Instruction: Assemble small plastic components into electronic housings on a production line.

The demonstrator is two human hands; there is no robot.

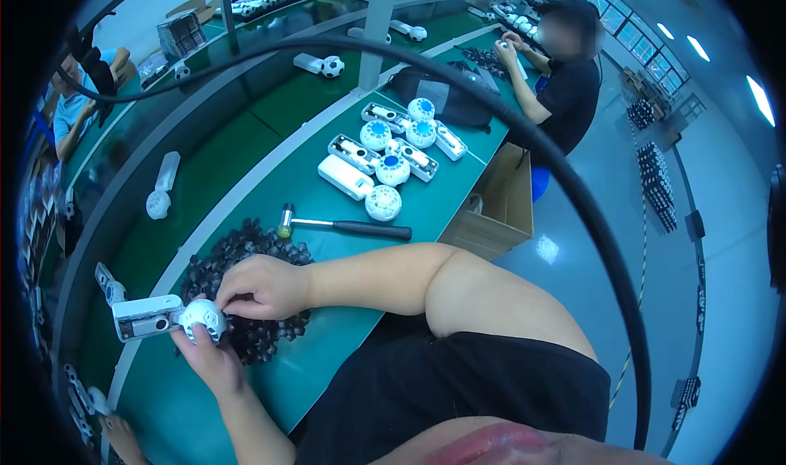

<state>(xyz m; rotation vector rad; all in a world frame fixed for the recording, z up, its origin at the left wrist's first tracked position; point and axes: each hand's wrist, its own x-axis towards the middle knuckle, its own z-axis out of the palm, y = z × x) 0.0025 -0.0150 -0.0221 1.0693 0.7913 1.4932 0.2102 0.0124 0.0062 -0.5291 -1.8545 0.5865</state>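
Note:
My left hand (214,362) is closed round the ball-shaped head of a white device (147,316). The device's flat rectangular body sticks out to the left, with a recess along its side. My right hand (264,288) touches the right side of the ball with bent, pinched fingers; whatever sits between the fingertips is hidden. Below and around both hands spreads a heap of small black parts (274,334). A hammer (352,226) with a dark handle and a yellowish head end lies on the green table just beyond the heap.
Several white ball-headed devices (383,203), some with blue centres, are grouped farther along the table (270,199). A black bag (446,97) lies behind them. More devices (161,188) rest on the green conveyor. A cardboard box (498,211) stands beside the table; a co-worker (565,80) sits beyond.

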